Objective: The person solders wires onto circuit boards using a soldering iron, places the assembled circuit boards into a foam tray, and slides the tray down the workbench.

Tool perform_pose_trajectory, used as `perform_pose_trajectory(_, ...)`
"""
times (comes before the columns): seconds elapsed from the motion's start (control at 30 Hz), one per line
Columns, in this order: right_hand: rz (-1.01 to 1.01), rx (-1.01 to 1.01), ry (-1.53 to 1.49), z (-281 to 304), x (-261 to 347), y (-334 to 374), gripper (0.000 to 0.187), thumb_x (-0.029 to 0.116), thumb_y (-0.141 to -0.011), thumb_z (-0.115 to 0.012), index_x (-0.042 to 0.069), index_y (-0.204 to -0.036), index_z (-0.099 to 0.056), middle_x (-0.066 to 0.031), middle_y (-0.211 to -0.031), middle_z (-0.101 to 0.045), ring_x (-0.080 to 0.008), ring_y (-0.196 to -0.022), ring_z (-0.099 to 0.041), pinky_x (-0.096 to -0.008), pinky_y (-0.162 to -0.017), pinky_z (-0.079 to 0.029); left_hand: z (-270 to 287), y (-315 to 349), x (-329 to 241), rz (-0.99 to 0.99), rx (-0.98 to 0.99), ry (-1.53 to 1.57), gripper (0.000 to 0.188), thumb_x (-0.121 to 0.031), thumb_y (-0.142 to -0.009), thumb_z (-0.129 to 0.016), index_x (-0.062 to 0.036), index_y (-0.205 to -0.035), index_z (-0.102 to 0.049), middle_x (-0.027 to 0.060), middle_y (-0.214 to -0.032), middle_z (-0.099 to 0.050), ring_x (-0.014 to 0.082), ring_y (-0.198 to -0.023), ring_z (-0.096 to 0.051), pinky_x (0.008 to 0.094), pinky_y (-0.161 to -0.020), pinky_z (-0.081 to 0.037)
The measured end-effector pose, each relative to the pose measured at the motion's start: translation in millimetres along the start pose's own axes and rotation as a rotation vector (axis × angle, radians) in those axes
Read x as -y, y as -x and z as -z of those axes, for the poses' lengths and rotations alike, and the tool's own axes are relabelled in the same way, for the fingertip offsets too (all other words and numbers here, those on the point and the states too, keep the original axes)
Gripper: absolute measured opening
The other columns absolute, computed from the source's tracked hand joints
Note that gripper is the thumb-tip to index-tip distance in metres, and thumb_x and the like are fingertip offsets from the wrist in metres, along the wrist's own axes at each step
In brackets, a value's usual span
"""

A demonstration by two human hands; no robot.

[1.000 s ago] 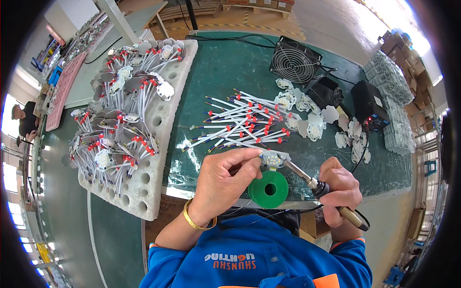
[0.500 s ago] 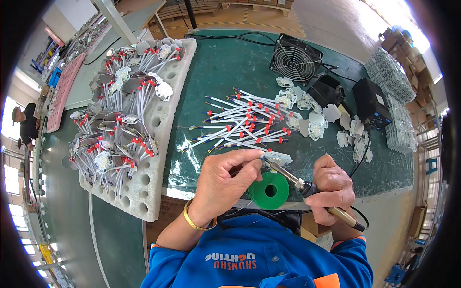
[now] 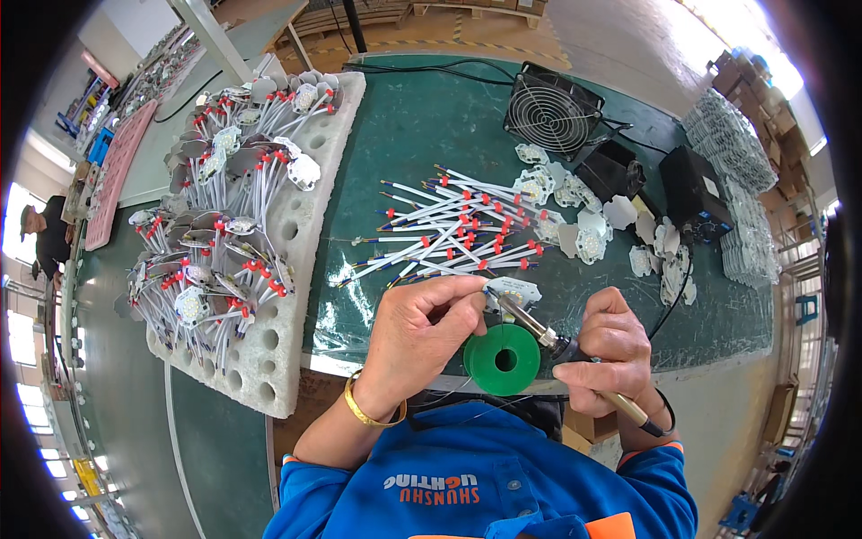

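My left hand (image 3: 431, 328), with a gold-coloured bangle at the wrist, is closed in a pinch at the left corner of a small white LED circuit board (image 3: 518, 289). Whatever else lies between those fingertips is hidden. Wrapped round the handle of a soldering iron (image 3: 558, 343) is my right hand (image 3: 613, 350). The iron's tip points up and left, at the board near my left fingertips. Just below the board is a green spool (image 3: 504, 359) with a dark centre hole; thin wire shows around it.
White cables (image 3: 449, 225) with red connectors lie piled beyond my hands. Loose LED boards (image 3: 593, 235) are scattered at right, near a black fan (image 3: 553, 112) and a black box (image 3: 696, 193). At left, a white foam tray (image 3: 310, 171) holds wired boards. Stacked clear trays (image 3: 745, 207) line the right edge.
My left hand and the board have shifted slightly up and left. My right hand and the soldering iron have moved a little left, and the iron's tip stays at the board.
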State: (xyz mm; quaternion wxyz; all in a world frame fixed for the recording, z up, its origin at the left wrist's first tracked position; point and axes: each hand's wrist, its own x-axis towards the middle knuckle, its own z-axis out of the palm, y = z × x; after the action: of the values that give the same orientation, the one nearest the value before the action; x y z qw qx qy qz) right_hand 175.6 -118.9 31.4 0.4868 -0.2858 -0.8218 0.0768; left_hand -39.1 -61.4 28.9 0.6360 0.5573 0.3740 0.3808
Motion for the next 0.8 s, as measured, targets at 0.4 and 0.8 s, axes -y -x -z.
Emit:
perform_pose_trajectory(0.4,-0.134,-0.179,0.079,-7,-7,-16,0.030,-0.003,-0.055,-0.064,0.005,-0.084,-0.060,-0.0035,-0.058,-0.044,-0.0191,-0.045,-0.042,-0.0311,-0.050,-0.038,-6,-7,1,0.085,0.096,0.049,0.019,-0.007,-0.082,-0.054,0.0030,-0.097,-0.062,0.0031,-0.070,-0.062,0.0056,-0.065,-0.055,0.0190,-0.059,-0.044)
perform_pose_trajectory(0.8,-0.236,-0.286,0.075,-31,-8,-19,0.027,-0.008,-0.061,-0.065,0.007,-0.081,-0.057,-0.0055,-0.062,-0.050,-0.0180,-0.050,-0.047,-0.0267,-0.042,-0.035,-2,-14,11,0.062,0.252,0.242,0.019,-0.015,-0.084,-0.059,-0.0032,-0.098,-0.056,0.0042,-0.071,-0.063,0.0067,-0.064,-0.055,0.0187,-0.056,-0.042)
